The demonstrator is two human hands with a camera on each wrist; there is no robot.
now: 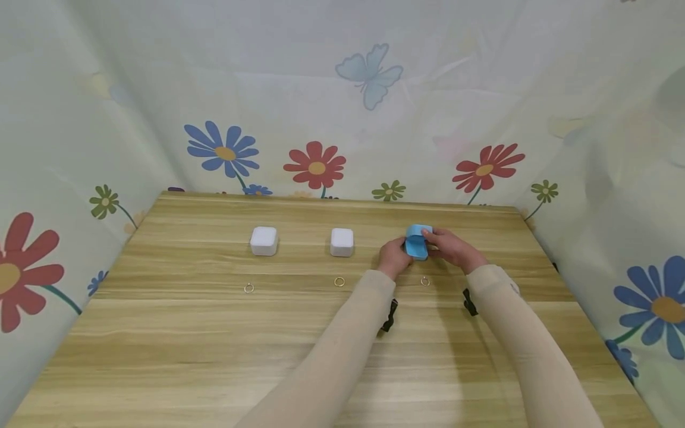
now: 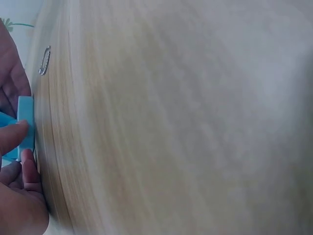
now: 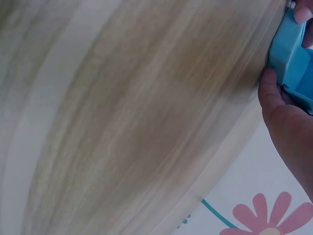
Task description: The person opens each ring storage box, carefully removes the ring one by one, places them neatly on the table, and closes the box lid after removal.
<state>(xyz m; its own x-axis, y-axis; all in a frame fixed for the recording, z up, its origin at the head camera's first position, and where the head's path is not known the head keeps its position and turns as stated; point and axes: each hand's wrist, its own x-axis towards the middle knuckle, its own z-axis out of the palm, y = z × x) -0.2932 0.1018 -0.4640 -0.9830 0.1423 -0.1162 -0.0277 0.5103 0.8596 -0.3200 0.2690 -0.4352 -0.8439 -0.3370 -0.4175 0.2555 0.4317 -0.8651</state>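
A light blue ring box (image 1: 416,248) stands with its lid raised near the back right of the table, between both hands. My left hand (image 1: 394,259) grips its left side; in the left wrist view that thumb and fingers lie at the box's edge. From the right, my right hand (image 1: 453,246) holds the box, with the thumb up on the lid (image 1: 419,229). In the right wrist view, fingers of both hands sit on the blue box (image 3: 288,56). Just in front of it on the wood lies a silver ring (image 1: 425,281).
Two closed white boxes (image 1: 264,241) (image 1: 342,242) stand in a row to the left. A gold ring (image 1: 339,282) lies before the nearer one, and another silver ring (image 1: 248,288) before the far-left one. Flowered cloth (image 1: 364,131) hangs behind the wooden table (image 1: 214,345).
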